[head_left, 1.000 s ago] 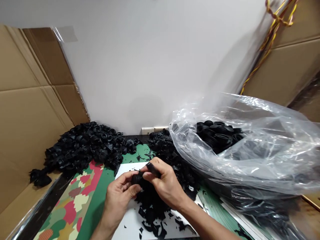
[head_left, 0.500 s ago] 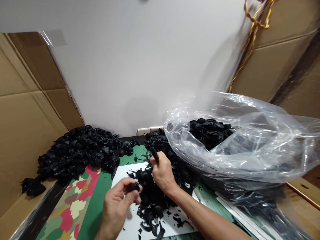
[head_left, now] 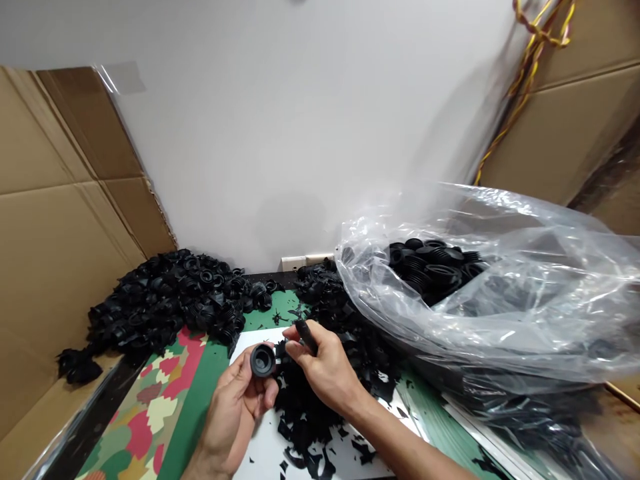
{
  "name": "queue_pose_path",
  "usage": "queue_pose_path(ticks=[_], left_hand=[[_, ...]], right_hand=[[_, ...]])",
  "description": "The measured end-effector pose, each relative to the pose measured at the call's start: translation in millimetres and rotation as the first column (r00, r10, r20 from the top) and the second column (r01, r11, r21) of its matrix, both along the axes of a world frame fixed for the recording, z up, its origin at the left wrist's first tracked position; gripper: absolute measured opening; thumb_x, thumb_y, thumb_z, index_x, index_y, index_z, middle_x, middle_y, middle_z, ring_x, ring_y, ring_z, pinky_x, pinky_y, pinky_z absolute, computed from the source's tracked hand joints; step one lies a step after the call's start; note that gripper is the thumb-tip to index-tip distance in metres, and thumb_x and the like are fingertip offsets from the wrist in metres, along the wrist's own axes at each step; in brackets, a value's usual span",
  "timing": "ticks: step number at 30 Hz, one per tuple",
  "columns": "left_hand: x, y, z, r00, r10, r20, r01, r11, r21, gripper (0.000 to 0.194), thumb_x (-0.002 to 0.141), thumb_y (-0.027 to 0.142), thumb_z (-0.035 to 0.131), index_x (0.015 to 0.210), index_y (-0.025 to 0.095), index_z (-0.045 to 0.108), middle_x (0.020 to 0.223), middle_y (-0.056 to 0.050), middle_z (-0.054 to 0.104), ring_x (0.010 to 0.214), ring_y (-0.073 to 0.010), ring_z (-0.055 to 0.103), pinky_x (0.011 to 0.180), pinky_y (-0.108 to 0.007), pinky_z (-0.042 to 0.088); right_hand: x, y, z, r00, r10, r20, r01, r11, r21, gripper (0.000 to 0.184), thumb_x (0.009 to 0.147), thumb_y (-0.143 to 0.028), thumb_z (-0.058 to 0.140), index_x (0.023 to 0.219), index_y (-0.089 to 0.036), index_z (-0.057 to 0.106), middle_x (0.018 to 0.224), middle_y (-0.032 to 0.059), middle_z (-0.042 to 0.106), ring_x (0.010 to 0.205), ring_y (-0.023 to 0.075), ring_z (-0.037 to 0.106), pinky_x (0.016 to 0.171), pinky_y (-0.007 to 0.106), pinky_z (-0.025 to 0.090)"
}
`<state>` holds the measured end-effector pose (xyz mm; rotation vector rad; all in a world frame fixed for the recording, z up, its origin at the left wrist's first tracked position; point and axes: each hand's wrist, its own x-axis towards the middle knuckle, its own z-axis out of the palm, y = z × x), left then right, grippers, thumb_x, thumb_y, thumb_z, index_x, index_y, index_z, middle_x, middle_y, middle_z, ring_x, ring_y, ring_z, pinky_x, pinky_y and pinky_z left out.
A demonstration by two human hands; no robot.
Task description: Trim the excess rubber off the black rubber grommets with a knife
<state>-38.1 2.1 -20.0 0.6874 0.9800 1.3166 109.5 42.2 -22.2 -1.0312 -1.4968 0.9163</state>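
My left hand is closed on a round black rubber boot, its hollow open end facing me. In my right hand is a black-handled tool; its tip is too small to make out, so I cannot tell whether it touches the rubber. Both hands are close together above a white board. Under them, black rubber scraps lie heaped on the board.
To the left rises a heap of black rubber parts beside a cardboard sheet. A clear plastic bag at right holds ribbed black parts. Twisted yellow-red wires hang at upper right.
My left hand has turned the rubber boot so its open end faces me. My right hand has come lower, closer to the boot, with the tool. The view has shifted slightly.
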Motion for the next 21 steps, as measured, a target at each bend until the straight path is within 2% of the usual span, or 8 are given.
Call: queue_pose_path(ticks=[5, 8, 11, 14, 16, 18, 19, 21], left_hand=[[3.1, -0.4, 0.5, 0.997, -0.015, -0.076, 0.013, 1.0, -0.025, 0.032, 0.069, 0.043, 0.072, 0.08, 0.014, 0.064, 0.053, 0.002, 0.055, 0.042, -0.0074, 0.047, 0.038, -0.017, 0.026], [4.7, -0.3, -1.9, 0.993, -0.05, -0.104, 0.047, 0.998, -0.031, 0.031, 0.069, 0.043, 0.072, 0.072, 0.014, 0.062, 0.047, 0.001, 0.055, 0.04, -0.0065, 0.044, 0.038, -0.016, 0.024], [5.8, -0.1, -5.1, 0.989, -0.076, -0.129, 0.074, 0.997, -0.016, 0.033, 0.067, 0.044, 0.073, 0.07, 0.013, 0.062, 0.044, 0.0, 0.055, 0.039, -0.007, 0.043, 0.038, -0.017, 0.024], [5.2, -0.4, -3.2, 0.989, 0.027, -0.148, -0.023, 0.999, 0.032, 0.033, 0.063, 0.042, 0.077, 0.071, 0.013, 0.064, 0.047, 0.0, 0.057, 0.042, -0.008, 0.046, 0.04, -0.017, 0.029], [2.9, -0.8, 1.4, 0.974, 0.181, -0.136, -0.169, 0.981, 0.094, 0.032, 0.06, 0.04, 0.079, 0.073, 0.013, 0.065, 0.05, -0.002, 0.061, 0.045, -0.0092, 0.049, 0.041, -0.017, 0.032], [-0.1, -1.0, 6.5, 0.947, 0.305, -0.1, -0.29, 0.946, 0.143, 0.031, 0.057, 0.037, 0.08, 0.072, 0.014, 0.066, 0.054, -0.004, 0.064, 0.045, -0.0096, 0.049, 0.041, -0.018, 0.034], [-1.2, -1.0, 8.6, 0.94, 0.332, -0.082, -0.318, 0.936, 0.149, 0.03, 0.056, 0.035, 0.08, 0.071, 0.013, 0.066, 0.056, -0.004, 0.065, 0.046, -0.0098, 0.05, 0.041, -0.018, 0.035], [-1.9, -1.0, 10.6, 0.954, 0.297, -0.046, -0.289, 0.948, 0.133, 0.028, 0.06, 0.034, 0.078, 0.075, 0.013, 0.067, 0.064, -0.007, 0.068, 0.049, -0.0116, 0.053, 0.042, -0.019, 0.037]], right_hand=[[-11.2, -2.7, 2.2, 0.998, 0.054, 0.031, -0.059, 0.976, 0.209, 0.016, 0.073, -0.008, 0.054, 0.078, -0.019, 0.065, 0.08, 0.0036, 0.061, 0.074, 0.0158, 0.058, 0.068, 0.025, 0.046], [-19.3, -3.1, -4.1, 0.997, 0.013, 0.081, -0.037, 0.952, 0.305, 0.022, 0.07, -0.003, 0.045, 0.068, -0.02, 0.059, 0.072, 0.002, 0.056, 0.066, 0.014, 0.055, 0.06, 0.022, 0.043], [-24.6, -3.0, -11.2, 0.989, -0.041, 0.141, -0.013, 0.932, 0.362, 0.021, 0.069, -0.004, 0.042, 0.066, -0.021, 0.055, 0.068, 0.0007, 0.053, 0.06, 0.0132, 0.05, 0.054, 0.022, 0.039], [-21.3, 1.8, -14.0, 0.989, -0.087, 0.123, 0.043, 0.945, 0.325, 0.018, 0.07, -0.007, 0.041, 0.065, -0.021, 0.051, 0.065, -0.0005, 0.05, 0.056, 0.0127, 0.046, 0.051, 0.022, 0.035], [-12.6, 8.8, -14.0, 0.982, -0.179, 0.054, 0.162, 0.959, 0.233, 0.015, 0.074, -0.011, 0.041, 0.063, -0.021, 0.046, 0.061, -0.0017, 0.048, 0.055, 0.0128, 0.043, 0.051, 0.022, 0.034], [-1.7, 16.3, -13.3, 0.955, -0.295, -0.002, 0.294, 0.949, 0.113, 0.018, 0.079, -0.02, 0.042, 0.061, -0.021, 0.042, 0.057, -0.0027, 0.044, 0.054, 0.0132, 0.041, 0.051, 0.023, 0.034], [3.2, 19.1, -12.8, 0.944, -0.33, -0.016, 0.33, 0.941, 0.069, 0.019, 0.079, -0.025, 0.043, 0.06, -0.022, 0.041, 0.056, -0.0032, 0.043, 0.053, 0.0132, 0.04, 0.051, 0.024, 0.034], [9.1, 21.3, -11.0, 0.948, -0.318, -0.019, 0.318, 0.947, 0.034, 0.022, 0.081, -0.03, 0.044, 0.061, -0.021, 0.041, 0.057, -0.0036, 0.042, 0.054, 0.0132, 0.039, 0.051, 0.024, 0.034]])
